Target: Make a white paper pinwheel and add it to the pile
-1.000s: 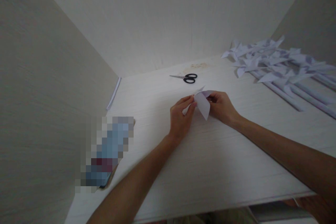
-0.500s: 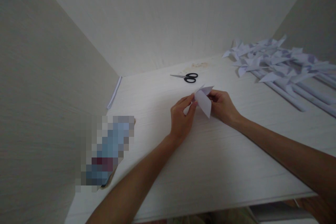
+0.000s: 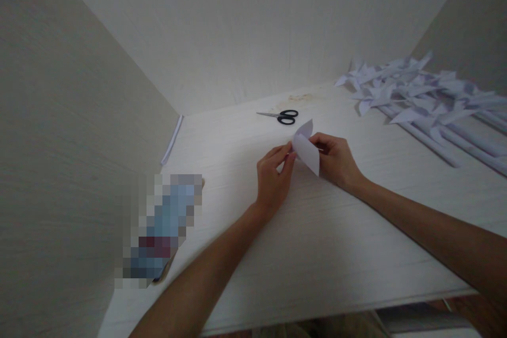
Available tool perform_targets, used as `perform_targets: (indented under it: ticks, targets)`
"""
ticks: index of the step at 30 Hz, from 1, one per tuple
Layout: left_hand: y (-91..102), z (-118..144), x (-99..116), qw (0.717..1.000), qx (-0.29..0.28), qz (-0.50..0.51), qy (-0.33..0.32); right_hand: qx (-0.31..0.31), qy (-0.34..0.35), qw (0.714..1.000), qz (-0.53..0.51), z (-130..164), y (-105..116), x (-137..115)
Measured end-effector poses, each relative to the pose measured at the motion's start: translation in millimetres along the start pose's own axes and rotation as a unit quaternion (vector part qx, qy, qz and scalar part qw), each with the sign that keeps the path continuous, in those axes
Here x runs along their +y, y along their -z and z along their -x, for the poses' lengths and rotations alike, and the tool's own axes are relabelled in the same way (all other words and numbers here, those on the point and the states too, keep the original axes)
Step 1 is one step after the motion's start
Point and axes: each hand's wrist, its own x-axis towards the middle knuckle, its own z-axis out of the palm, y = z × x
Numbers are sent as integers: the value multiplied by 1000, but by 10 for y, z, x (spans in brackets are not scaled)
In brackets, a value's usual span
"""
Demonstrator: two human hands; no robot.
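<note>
A small folded piece of white paper (image 3: 307,150) is held just above the white table (image 3: 309,237) between both hands. My left hand (image 3: 272,178) pinches its left corner with thumb and fingertips. My right hand (image 3: 336,161) grips its right side, fingers curled behind the fold. The paper's pointed flap hangs down toward me. Black-handled scissors (image 3: 282,116) lie shut on the table just beyond the hands.
A heap of white paper pinwheels on rolled paper sticks (image 3: 428,100) fills the back right of the table. A blurred-out phone-like object (image 3: 162,227) lies at the left edge. A thin white strip (image 3: 172,140) lies along the left wall. Walls enclose three sides.
The paper has been turned and folded narrower between my fingers, its upper tip now rising higher. Both hands stayed almost in place.
</note>
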Motion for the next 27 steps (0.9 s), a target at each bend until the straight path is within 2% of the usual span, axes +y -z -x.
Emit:
perform_targets:
  ticks: [5, 9, 13, 16, 18, 22, 27]
  targets:
    - [-1, -4, 11, 1000, 1, 5, 2, 10, 19, 1000, 14, 17, -3, -11]
    - [6, -9, 25, 999, 7, 29, 19, 28, 80, 993, 85, 45, -10, -52]
    - [4, -19, 12, 995, 14, 70, 63, 21, 182, 966, 180, 60, 1, -74]
    - [-1, -31, -14, 990, 21, 89, 103, -7, 243, 942, 233, 63, 20, -68]
    - [0, -42, -29, 987, 24, 99, 127, -32, 256, 929, 264, 65, 29, -72]
    - [12, -69, -31, 981, 31, 112, 153, -59, 239, 916, 316, 82, 35, -114]
    - [19, -94, -39, 977, 47, 134, 160, -84, 301, 871, 378, 118, 43, -177]
